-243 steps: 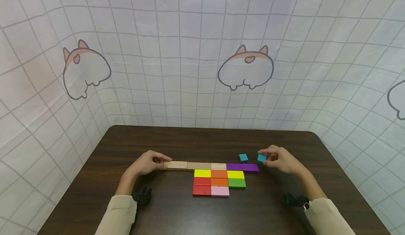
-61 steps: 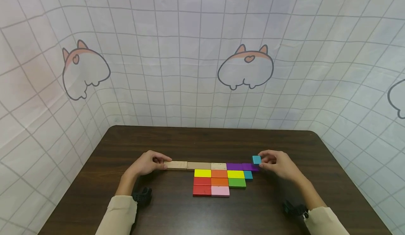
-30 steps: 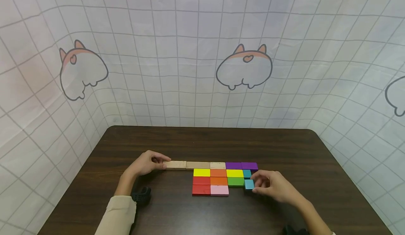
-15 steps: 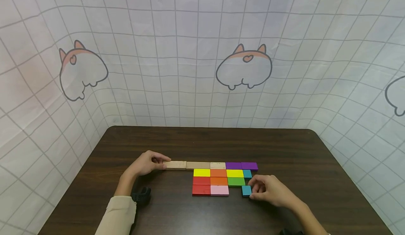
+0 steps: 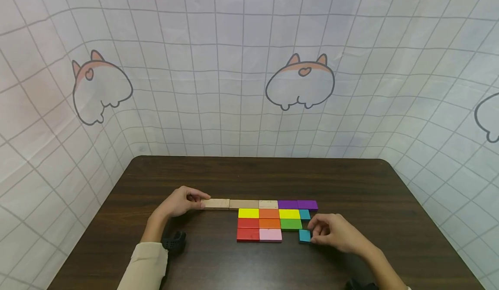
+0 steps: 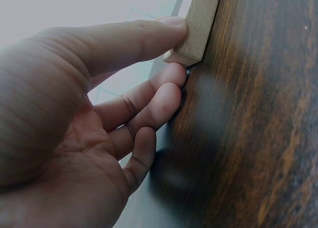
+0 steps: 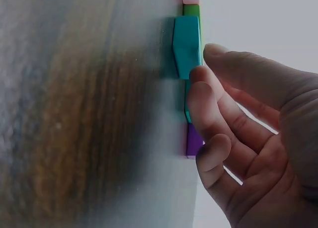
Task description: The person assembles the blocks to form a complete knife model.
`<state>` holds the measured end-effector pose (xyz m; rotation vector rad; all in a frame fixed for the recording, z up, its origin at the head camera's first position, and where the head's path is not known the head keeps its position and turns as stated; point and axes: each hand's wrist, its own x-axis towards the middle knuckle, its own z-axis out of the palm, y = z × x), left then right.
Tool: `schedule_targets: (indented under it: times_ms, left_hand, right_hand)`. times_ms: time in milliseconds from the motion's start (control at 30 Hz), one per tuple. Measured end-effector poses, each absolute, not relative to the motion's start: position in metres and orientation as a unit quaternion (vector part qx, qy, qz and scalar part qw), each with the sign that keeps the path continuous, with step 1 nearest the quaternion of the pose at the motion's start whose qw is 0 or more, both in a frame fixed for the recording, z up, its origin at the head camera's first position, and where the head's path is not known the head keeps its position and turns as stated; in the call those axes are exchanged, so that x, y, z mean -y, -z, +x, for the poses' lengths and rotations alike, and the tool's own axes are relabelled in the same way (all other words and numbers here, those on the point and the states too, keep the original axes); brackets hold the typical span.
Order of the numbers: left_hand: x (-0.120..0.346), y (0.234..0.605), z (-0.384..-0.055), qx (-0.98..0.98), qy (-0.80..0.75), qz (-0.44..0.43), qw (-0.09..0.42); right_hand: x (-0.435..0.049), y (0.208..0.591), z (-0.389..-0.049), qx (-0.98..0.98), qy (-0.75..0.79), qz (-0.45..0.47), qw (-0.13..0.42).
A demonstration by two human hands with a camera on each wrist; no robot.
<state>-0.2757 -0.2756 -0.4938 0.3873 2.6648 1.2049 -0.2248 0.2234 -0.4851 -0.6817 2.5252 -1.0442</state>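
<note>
In the head view my left hand (image 5: 178, 202) pinches the left end of a plain wooden block (image 5: 217, 203). The thumb lies against that block (image 6: 201, 24) in the left wrist view, the lower fingers curled near the table. My right hand (image 5: 336, 232) holds a small teal block (image 5: 305, 236) at its right edge between thumb and forefinger. In the right wrist view the thumb covers part of the forefinger. This block lies right of the pink block (image 5: 270, 235) with a gap between, just below the green block (image 5: 291, 224). A second teal block (image 5: 305, 214) sits beside the yellow one.
Plain and purple blocks (image 5: 307, 205) form a straight back row. In front of it, yellow, orange and red blocks (image 5: 247, 235) lie flat, edge to edge. The dark wooden table (image 5: 249, 177) is backed by a white gridded cloth (image 5: 241, 125).
The right hand has brought the teal block from behind the purple ones round to the front, then shifted it slightly right. The other teal block was placed beside yellow earlier. The left hand stays put.
</note>
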Motion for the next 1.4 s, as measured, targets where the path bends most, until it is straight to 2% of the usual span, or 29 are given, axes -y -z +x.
schedule_targets:
  times_ms: [633, 1400]
  left_hand:
    - [0.275, 0.491, -0.275, -0.898, -0.411, 0.124, 0.098]
    - [0.275, 0.491, -0.276, -0.895, -0.412, 0.135, 0.102]
  right_hand:
    - [-0.201, 0.485, -0.226, -0.888, 0.340, -0.275, 0.141]
    - [-0.174, 0.479, -0.226, -0.890, 0.319, -0.293, 0.142]
